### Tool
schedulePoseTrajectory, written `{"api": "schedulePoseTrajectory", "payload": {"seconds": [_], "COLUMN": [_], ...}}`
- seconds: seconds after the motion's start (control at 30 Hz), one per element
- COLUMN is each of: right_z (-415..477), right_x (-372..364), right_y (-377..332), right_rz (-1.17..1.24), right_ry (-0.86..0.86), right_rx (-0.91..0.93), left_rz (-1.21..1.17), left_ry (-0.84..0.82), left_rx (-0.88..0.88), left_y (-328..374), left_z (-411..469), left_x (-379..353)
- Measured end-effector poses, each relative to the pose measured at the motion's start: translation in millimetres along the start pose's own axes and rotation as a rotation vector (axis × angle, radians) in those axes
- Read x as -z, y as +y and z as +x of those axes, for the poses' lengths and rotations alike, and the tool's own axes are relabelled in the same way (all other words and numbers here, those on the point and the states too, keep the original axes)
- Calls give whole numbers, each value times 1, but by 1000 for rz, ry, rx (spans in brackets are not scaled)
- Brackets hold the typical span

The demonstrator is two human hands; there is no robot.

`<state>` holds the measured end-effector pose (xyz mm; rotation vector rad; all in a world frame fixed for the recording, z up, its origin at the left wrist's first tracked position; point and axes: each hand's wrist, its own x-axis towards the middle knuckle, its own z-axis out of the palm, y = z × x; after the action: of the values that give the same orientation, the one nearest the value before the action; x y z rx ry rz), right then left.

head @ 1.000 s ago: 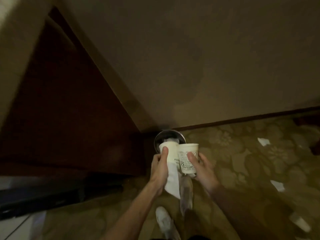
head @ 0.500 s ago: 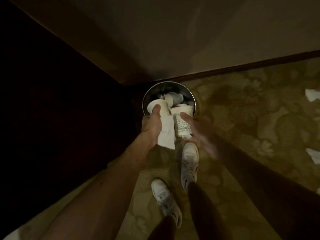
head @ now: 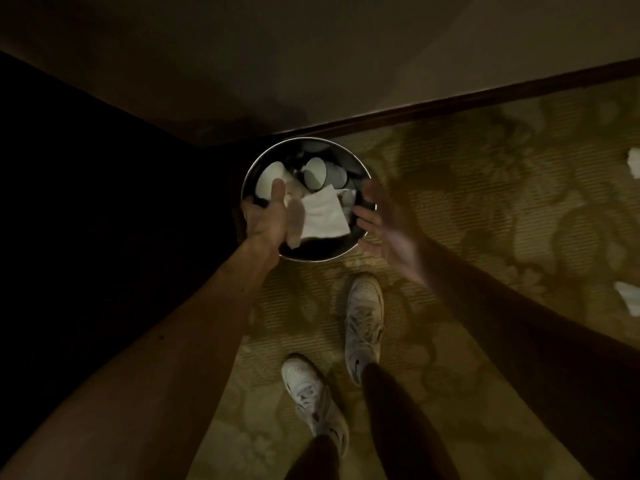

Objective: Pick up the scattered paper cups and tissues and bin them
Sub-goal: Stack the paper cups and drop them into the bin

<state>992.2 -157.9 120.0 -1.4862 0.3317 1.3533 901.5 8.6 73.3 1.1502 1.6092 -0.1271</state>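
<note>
Open approach from above and across the patterned olive carpet [head: 485,202] at right reaches the round metal-rimmed bin [head: 311,260], hemmed by the beige wall [head: 311,46] behind and a dark panel [head: 104,202] at left.

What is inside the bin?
A cup on its side, another cup, and a tissue on top. The left hand covers part of the second cup; anything beneath is hidden.

Dim room; plain beige wall [head: 346,46], dark baseboard [head: 485,95], olive floral-patterned carpet [head: 502,202], dark furniture [head: 86,202] at left.
</note>
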Motion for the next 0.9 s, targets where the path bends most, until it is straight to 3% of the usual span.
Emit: {"api": "schedulePoseTrajectory", "payload": {"seconds": [0.13, 0.37, 0.63, 0.73, 0.9], "right_z": [-33, -151, -417, -490, -611], "right_x": [5, -10, -47, -58, -48], "right_y": [-10, -18, -12, 13, 79], "right_rz": [-129, -406, -273, -312, -202], "right_ry": [-5, 300, 412, 510, 799], "right_rx": [101, 312, 595, 620, 663], "left_rz": [222, 315, 368, 566, 964], "left_ry": [-9, -230, -598, -697, -825], "left_rx": [-143, -614, -1032, -1164, -1565], "left_y": [15, 65, 120, 119, 101], "left_z": [-22, -144, -408, -485, -604], "left_x": [20, 70, 159, 192, 204]}}
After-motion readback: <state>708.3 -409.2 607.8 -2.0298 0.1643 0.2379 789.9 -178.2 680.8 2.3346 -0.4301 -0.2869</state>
